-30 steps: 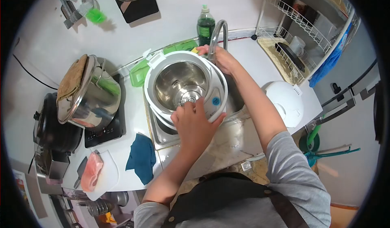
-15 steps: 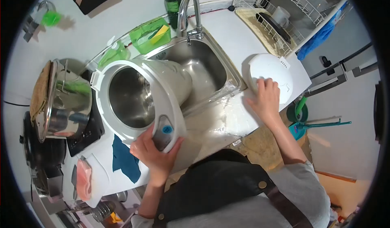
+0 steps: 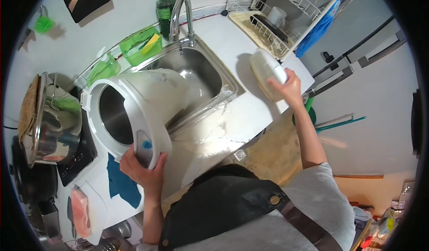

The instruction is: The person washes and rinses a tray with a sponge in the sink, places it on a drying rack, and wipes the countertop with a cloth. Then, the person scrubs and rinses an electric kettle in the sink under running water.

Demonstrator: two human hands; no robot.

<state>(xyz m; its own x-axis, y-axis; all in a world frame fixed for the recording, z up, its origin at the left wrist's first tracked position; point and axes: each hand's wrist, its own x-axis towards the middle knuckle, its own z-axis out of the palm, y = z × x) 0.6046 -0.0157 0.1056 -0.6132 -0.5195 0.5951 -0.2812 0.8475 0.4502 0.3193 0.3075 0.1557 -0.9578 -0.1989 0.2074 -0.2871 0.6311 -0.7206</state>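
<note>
A white electric thermo pot (image 3: 149, 90) lies tipped on its side across the counter and the sink's near left edge. Its open mouth faces left and shows a dark metal inside. My left hand (image 3: 145, 172) grips the pot's rim by the spout section with the blue round mark. On the right, my right hand (image 3: 290, 89) holds the pot's round white lid (image 3: 263, 74) by its edge. The lid stands tilted up off the counter, its underside turned toward the sink.
The steel sink (image 3: 208, 67) has a curved faucet (image 3: 185, 21). Green dish soap (image 3: 165, 12) and a green sponge box (image 3: 138, 47) line the wall. Left are a steel stockpot (image 3: 62, 126), dark blue cloth (image 3: 123, 184) and raw meat (image 3: 80, 213). A dish rack (image 3: 277, 32) stands back right.
My right hand has lifted the lid from lying flat and tipped it onto its edge. My left hand keeps its hold on the pot. The whole view has shifted.
</note>
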